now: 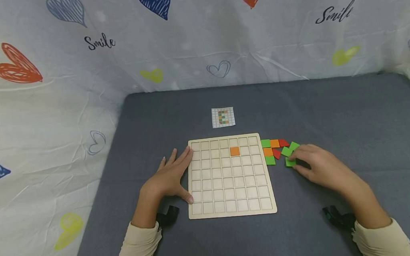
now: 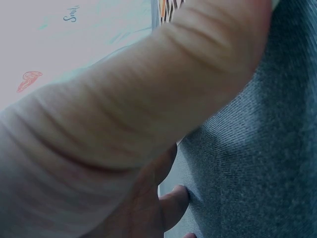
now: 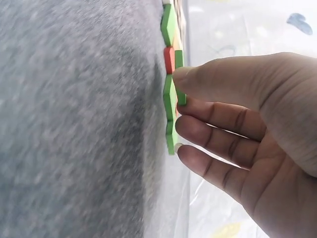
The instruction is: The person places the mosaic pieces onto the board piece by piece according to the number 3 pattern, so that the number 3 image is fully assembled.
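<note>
A square wooden grid board (image 1: 228, 183) lies on the table, with one orange square tile (image 1: 234, 151) in a cell near its top. My left hand (image 1: 164, 182) rests along the board's left edge, fingers spread and thumb near the lower left. To the right of the board, my right hand (image 1: 322, 169) pinches a green square tile (image 3: 181, 97) between thumb and forefinger; in the right wrist view it is lifted off the table. Loose tiles lie beside that hand: green tiles (image 1: 286, 151), orange tiles (image 1: 274, 143) and red pieces (image 1: 277, 153) with a slanted or rounded side.
A small printed card (image 1: 223, 117) with a coloured grid pattern lies behind the board. Dark grey cloth (image 1: 168, 115) covers the table. A white curtain (image 1: 190, 36) with hearts hangs at the back and left.
</note>
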Demonstrator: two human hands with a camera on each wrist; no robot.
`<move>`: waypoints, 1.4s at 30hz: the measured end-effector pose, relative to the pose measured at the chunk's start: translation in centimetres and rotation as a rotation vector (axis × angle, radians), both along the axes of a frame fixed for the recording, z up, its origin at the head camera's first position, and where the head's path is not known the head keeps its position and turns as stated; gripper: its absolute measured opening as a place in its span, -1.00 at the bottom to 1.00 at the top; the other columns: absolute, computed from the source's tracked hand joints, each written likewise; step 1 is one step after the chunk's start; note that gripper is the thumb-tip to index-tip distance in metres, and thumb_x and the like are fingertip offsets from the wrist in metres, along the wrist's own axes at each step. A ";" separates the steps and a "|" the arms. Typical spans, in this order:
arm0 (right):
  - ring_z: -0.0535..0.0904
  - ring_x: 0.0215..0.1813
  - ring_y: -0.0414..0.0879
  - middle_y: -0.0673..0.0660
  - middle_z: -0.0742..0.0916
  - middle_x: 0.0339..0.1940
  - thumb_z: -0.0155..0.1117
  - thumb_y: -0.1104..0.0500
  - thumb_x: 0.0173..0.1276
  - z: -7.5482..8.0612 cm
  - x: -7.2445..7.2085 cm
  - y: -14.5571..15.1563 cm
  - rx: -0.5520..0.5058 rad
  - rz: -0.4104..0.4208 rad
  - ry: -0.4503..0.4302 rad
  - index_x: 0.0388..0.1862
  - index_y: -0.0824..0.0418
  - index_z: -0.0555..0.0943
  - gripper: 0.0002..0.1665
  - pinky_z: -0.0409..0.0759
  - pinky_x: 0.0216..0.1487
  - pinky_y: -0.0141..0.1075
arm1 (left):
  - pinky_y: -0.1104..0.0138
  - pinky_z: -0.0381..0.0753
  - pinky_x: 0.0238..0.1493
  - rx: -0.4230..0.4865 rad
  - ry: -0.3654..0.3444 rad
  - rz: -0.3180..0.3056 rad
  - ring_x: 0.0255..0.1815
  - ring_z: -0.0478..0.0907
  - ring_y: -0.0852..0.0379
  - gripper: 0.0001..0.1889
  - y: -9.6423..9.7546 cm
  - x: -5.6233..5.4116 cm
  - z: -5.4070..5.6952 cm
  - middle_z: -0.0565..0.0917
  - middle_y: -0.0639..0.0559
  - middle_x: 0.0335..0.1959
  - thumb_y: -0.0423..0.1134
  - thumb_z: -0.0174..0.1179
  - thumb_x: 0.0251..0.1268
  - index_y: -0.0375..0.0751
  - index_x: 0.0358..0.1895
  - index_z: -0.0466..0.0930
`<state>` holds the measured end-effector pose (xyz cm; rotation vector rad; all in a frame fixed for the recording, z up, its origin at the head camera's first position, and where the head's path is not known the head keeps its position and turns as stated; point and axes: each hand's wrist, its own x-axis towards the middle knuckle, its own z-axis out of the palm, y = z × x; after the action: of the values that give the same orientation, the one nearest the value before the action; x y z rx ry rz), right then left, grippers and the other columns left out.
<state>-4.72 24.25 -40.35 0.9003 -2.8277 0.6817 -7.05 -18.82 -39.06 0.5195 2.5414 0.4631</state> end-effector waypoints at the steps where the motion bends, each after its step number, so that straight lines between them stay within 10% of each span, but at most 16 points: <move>1: 0.63 -0.06 0.07 0.06 0.73 -0.17 0.57 0.43 0.02 0.1 -0.1 -0.1 -0.005 0.008 0.005 -0.18 0.19 0.75 -0.64 0.62 -0.07 0.06 | -0.24 -0.33 0.47 0.001 0.000 0.001 0.61 -0.40 -0.21 0.60 0.0 0.0 0.0 -0.22 0.02 0.65 0.19 0.70 -0.57 -0.08 0.65 -0.22; 42: 0.55 -0.16 -0.12 -0.01 0.70 -0.19 0.53 0.32 0.18 0.7 -4.6 -6.4 -0.051 0.180 -0.005 -0.16 0.18 0.76 -0.77 0.57 -0.17 -0.15 | -0.23 -0.37 0.47 0.018 -0.008 0.011 0.61 -0.42 -0.20 0.58 -0.1 0.2 0.1 -0.23 0.04 0.65 0.17 0.70 -0.54 -0.06 0.65 -0.22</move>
<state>-9.32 17.86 -39.64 1.1561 -2.7430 0.7738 -6.80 -18.90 -38.93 0.5089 2.5363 0.4912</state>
